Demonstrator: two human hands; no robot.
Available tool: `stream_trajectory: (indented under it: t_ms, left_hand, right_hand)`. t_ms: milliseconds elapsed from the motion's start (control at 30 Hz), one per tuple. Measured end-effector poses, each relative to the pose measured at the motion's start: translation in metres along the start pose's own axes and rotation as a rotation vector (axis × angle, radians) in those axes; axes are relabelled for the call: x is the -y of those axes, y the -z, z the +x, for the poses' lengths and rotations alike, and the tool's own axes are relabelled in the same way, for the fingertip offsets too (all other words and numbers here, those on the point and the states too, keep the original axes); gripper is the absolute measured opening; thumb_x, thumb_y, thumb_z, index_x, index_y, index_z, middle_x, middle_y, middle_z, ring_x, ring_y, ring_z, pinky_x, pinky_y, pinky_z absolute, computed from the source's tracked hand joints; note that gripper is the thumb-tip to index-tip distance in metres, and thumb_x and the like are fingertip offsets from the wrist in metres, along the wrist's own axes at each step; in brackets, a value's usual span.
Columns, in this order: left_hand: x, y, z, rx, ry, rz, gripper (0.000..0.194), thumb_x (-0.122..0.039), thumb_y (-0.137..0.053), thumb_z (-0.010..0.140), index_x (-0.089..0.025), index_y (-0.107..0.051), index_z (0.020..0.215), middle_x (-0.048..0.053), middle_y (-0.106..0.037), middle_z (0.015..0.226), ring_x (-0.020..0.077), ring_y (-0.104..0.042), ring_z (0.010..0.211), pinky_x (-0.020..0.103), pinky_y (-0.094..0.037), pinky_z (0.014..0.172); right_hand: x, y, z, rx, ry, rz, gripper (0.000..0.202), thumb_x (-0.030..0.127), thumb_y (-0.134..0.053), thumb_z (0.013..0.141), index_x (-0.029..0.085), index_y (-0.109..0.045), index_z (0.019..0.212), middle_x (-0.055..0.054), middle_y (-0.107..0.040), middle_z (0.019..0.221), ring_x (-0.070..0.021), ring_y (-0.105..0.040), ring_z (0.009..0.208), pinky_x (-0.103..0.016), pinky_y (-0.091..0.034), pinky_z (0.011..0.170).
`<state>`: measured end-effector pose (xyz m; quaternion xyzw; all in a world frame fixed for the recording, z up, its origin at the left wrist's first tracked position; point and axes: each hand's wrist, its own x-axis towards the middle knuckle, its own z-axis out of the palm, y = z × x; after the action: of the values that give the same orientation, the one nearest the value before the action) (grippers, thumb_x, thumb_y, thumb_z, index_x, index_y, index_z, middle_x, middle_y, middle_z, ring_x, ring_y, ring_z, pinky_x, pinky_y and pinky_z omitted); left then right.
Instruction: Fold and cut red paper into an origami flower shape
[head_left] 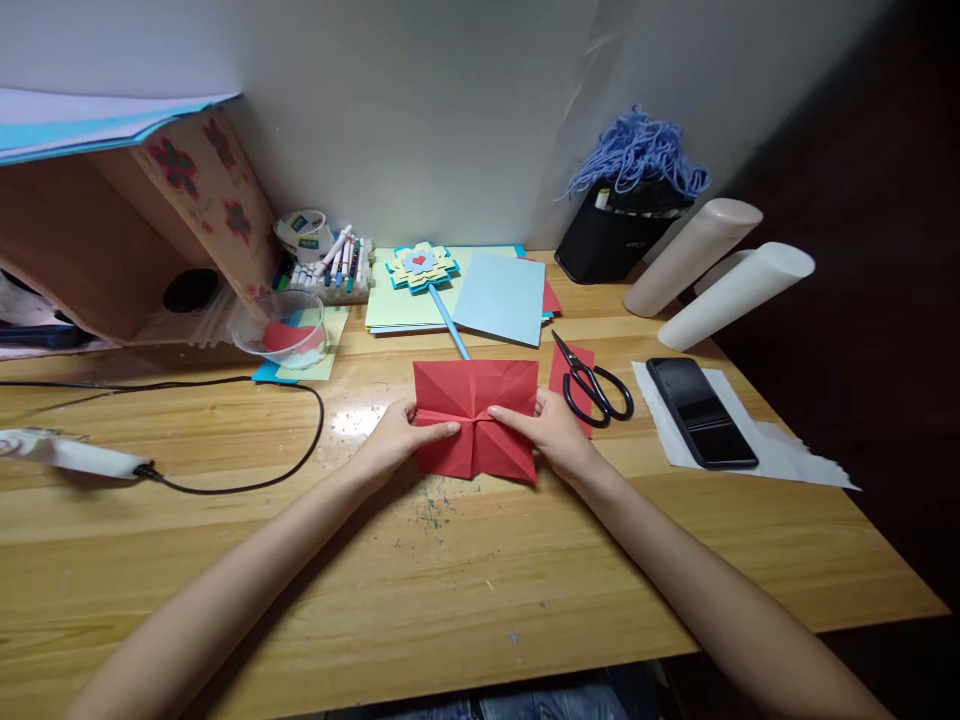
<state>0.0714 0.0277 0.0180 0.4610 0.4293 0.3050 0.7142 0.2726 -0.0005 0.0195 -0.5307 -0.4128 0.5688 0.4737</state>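
Observation:
A square of red paper [506,385], marked with crossing creases, is held up above the table in front of me. My left hand [394,435] grips its left edge, thumb laid on the front face and fingers behind. From the right side, my right hand [551,428] pinches it the same way, its thumb reaching close to the middle crease. Just beyond the paper lies a paper flower [421,265] on a blue stem, partly hidden by the red sheet. Black-handled scissors [589,385] rest on another red piece of paper beside my right hand.
Coloured paper sheets [501,298] lie at the back. A clear bowl [279,330] and a box of markers [341,262] stand left. A corded white tool [82,455] trails its cable leftward. On the right are a phone [701,412], two tubes [694,257] and a black holder [619,240] with blue yarn.

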Motion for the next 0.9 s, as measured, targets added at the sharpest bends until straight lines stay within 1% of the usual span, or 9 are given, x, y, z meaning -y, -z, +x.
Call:
stream_trajectory:
  t_ms: [100,200,267,400,500,600,700,800,900]
  left_hand:
    - [0.0,-0.004,-0.002,-0.072,0.024,0.021,0.042,-0.03,-0.079,0.061,-0.011,-0.067,0.096,0.015,-0.069,0.1,0.0228,-0.065,0.085,0.033,-0.05,0.077]
    - [-0.006,-0.007,-0.006,-0.125,0.023,0.027,0.044,-0.029,-0.081,0.057,-0.012,-0.068,0.095,0.014,-0.07,0.099,0.0233,-0.066,0.085,0.033,-0.051,0.076]
    - [-0.012,-0.008,-0.01,-0.116,0.067,-0.015,0.045,-0.029,-0.081,0.057,-0.013,-0.068,0.097,0.014,-0.069,0.102,0.0232,-0.066,0.085,0.033,-0.051,0.076]
    - [-0.023,-0.01,-0.015,-0.027,0.16,-0.081,0.043,-0.029,-0.078,0.062,-0.012,-0.068,0.1,0.016,-0.069,0.102,0.0238,-0.067,0.085,0.033,-0.052,0.075]
    - [-0.027,-0.009,-0.017,-0.031,0.137,-0.043,0.043,-0.027,-0.079,0.061,-0.013,-0.069,0.1,0.014,-0.07,0.101,0.0241,-0.066,0.088,0.033,-0.051,0.078]
    - [-0.027,-0.008,-0.016,-0.056,0.11,0.007,0.041,-0.028,-0.079,0.061,-0.013,-0.069,0.098,0.015,-0.07,0.101,0.0247,-0.066,0.088,0.034,-0.051,0.078]
    - [-0.026,-0.01,-0.016,-0.087,0.106,0.024,0.039,-0.031,-0.077,0.063,-0.012,-0.069,0.095,0.015,-0.07,0.1,0.0247,-0.066,0.085,0.034,-0.052,0.075]
    - [-0.024,-0.013,-0.017,-0.161,0.042,0.031,0.041,-0.029,-0.078,0.061,-0.012,-0.067,0.097,0.014,-0.07,0.098,0.0244,-0.066,0.083,0.034,-0.052,0.073]
    - [-0.022,-0.016,-0.018,-0.222,-0.036,0.051,0.04,-0.023,-0.079,0.058,-0.012,-0.067,0.094,0.013,-0.071,0.095,0.0237,-0.066,0.081,0.034,-0.051,0.072]
  right_hand:
    - [-0.002,-0.005,-0.002,-0.02,0.003,-0.032,0.031,0.034,-0.077,0.062,0.017,-0.069,0.086,-0.008,-0.073,0.095,-0.0246,-0.068,0.087,-0.037,-0.054,0.077]
    - [-0.004,-0.008,-0.003,-0.048,0.015,-0.042,0.031,0.036,-0.078,0.061,0.016,-0.069,0.083,-0.009,-0.073,0.094,-0.0263,-0.068,0.087,-0.039,-0.053,0.077]
    - [-0.004,-0.009,-0.005,-0.042,0.021,-0.022,0.031,0.036,-0.077,0.062,0.017,-0.07,0.085,-0.009,-0.073,0.095,-0.0266,-0.068,0.088,-0.039,-0.054,0.077]
    - [0.0,-0.009,-0.008,0.0,0.032,0.036,0.032,0.035,-0.077,0.062,0.018,-0.07,0.089,-0.009,-0.072,0.097,-0.0259,-0.068,0.089,-0.04,-0.054,0.079]
    - [0.003,-0.009,-0.011,-0.022,0.072,-0.019,0.03,0.034,-0.078,0.062,0.018,-0.07,0.085,-0.008,-0.073,0.094,-0.0253,-0.068,0.087,-0.039,-0.054,0.077]
    - [0.005,-0.011,-0.013,-0.096,0.112,-0.076,0.026,0.034,-0.078,0.061,0.018,-0.069,0.08,-0.007,-0.073,0.089,-0.0251,-0.068,0.083,-0.039,-0.055,0.074]
    - [0.006,-0.014,-0.014,-0.152,0.094,0.009,0.027,0.033,-0.078,0.061,0.019,-0.068,0.082,-0.006,-0.073,0.091,-0.0244,-0.068,0.084,-0.038,-0.055,0.075]
    - [0.005,-0.016,-0.013,-0.065,-0.045,0.196,0.032,0.034,-0.078,0.062,0.02,-0.067,0.089,-0.007,-0.072,0.098,-0.0241,-0.068,0.087,-0.037,-0.055,0.078]
    - [0.003,-0.017,-0.011,0.056,-0.153,0.276,0.041,0.032,-0.08,0.058,0.018,-0.066,0.094,-0.009,-0.071,0.102,-0.0246,-0.067,0.09,-0.037,-0.055,0.081]
